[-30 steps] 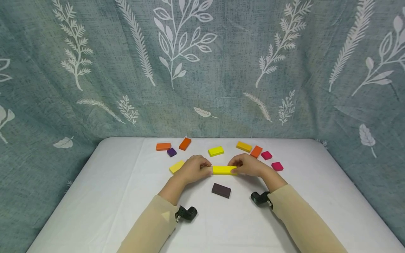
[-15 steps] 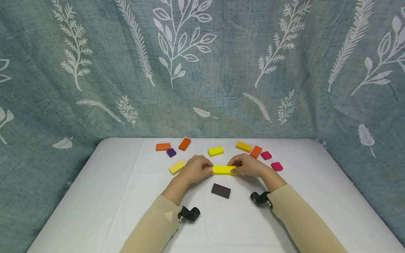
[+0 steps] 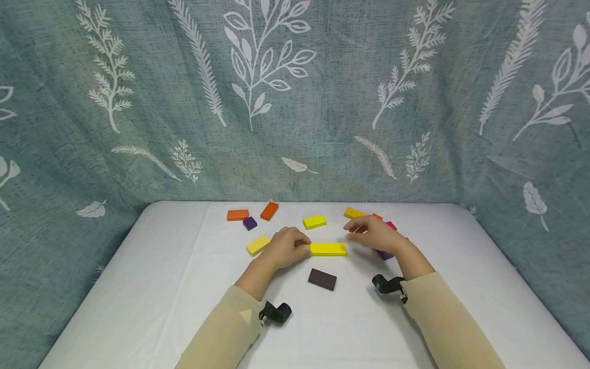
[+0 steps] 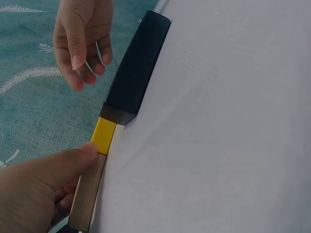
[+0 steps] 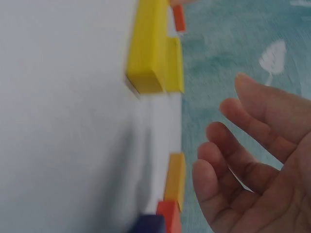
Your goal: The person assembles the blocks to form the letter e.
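Observation:
My left hand [image 3: 288, 247] pinches the row of blocks at the left end of a long yellow block [image 3: 328, 249]. In the left wrist view its thumb lies over the join between the yellow block [image 4: 103, 136] and a tan wooden block [image 4: 88, 194], with fingers behind the tan one. From above, the hand hides the tan block. My right hand [image 3: 373, 233] is raised off the yellow block's right end, fingers apart and loosely bent, holding nothing. In the right wrist view that hand [image 5: 257, 160] stands away from the yellow block's free end [image 5: 146, 58].
A dark brown block [image 3: 322, 279] lies in front of the row. Behind are yellow [image 3: 315, 221], orange [image 3: 237, 214] and small purple [image 3: 250, 223] blocks. Another purple block [image 3: 385, 254] shows under my right wrist. A pale yellow block [image 3: 257, 245] lies beside my left hand.
My right hand has let go of the yellow block and moved up and to the right, uncovering its right end. My left hand slid slightly right earlier, then stayed in place.

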`<act>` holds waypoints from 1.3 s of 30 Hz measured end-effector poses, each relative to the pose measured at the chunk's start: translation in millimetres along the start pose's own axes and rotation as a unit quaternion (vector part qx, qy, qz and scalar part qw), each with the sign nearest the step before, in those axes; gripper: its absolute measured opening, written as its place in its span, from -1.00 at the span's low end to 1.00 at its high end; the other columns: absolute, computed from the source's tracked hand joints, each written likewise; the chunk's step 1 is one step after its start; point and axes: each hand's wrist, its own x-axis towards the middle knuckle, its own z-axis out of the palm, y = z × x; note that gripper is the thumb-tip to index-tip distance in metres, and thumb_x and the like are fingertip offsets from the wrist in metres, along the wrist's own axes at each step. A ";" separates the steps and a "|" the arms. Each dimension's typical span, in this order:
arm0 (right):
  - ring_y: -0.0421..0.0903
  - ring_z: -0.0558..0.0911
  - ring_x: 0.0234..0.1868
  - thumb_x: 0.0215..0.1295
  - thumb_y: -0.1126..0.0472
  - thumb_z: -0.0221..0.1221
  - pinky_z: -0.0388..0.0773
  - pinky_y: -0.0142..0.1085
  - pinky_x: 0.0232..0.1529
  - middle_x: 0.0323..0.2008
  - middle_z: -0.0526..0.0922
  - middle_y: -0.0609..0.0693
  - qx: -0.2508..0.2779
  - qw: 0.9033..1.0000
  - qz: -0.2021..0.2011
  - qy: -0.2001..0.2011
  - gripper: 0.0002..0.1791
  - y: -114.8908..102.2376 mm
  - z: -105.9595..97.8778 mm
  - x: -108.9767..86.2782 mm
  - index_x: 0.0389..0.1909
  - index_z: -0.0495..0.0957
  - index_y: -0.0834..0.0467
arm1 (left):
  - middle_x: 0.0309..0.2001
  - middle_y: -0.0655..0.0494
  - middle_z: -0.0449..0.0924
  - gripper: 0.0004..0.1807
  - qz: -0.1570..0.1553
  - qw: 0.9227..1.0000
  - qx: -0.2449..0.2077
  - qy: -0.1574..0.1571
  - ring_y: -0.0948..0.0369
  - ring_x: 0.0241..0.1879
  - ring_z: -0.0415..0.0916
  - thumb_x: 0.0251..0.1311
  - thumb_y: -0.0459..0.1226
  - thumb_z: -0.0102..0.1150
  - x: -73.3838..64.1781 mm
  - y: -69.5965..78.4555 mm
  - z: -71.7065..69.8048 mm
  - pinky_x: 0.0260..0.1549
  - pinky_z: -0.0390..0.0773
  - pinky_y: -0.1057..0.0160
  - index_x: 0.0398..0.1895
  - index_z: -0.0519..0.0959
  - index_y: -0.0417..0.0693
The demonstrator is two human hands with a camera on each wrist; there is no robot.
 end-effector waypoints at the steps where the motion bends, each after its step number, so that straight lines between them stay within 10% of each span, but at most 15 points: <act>1: 0.06 0.56 0.03 0.40 0.09 0.25 0.52 -0.04 0.06 -0.01 0.64 0.07 0.004 1.000 0.004 0.010 -0.59 1.8 -3.6 -1.2 0.14 0.60 0.24 | -0.19 0.30 0.60 -0.75 0.001 1.000 0.000 0.000 0.23 -0.10 0.43 0.25 -0.09 0.36 0.1 -0.3 0.3 0.03 0.36 0.13 -0.04 0.74 0.11; 16: 0.17 0.52 0.00 0.41 0.10 0.23 0.53 0.00 -0.01 0.08 0.58 0.25 -0.041 0.989 0.102 0.103 -0.53 38.8 -29.5 6.8 0.23 0.53 0.27 | -0.16 0.29 0.63 -0.74 -0.006 1.000 -0.001 0.005 0.21 -0.05 0.44 0.23 -0.08 0.38 -0.5 -1.3 1.3 0.07 0.33 0.11 -0.04 0.75 0.11; 39: 0.22 0.32 0.08 0.17 -0.06 0.43 0.46 0.07 0.01 0.09 0.51 0.30 -0.072 0.983 0.154 0.075 -0.26 48.8 -24.3 13.5 0.27 0.50 0.27 | -0.19 0.31 0.63 -0.74 -0.017 1.000 -0.007 -0.003 0.21 -0.05 0.43 0.23 -0.10 0.38 -2.0 3.6 -3.3 0.10 0.33 0.10 -0.04 0.75 0.10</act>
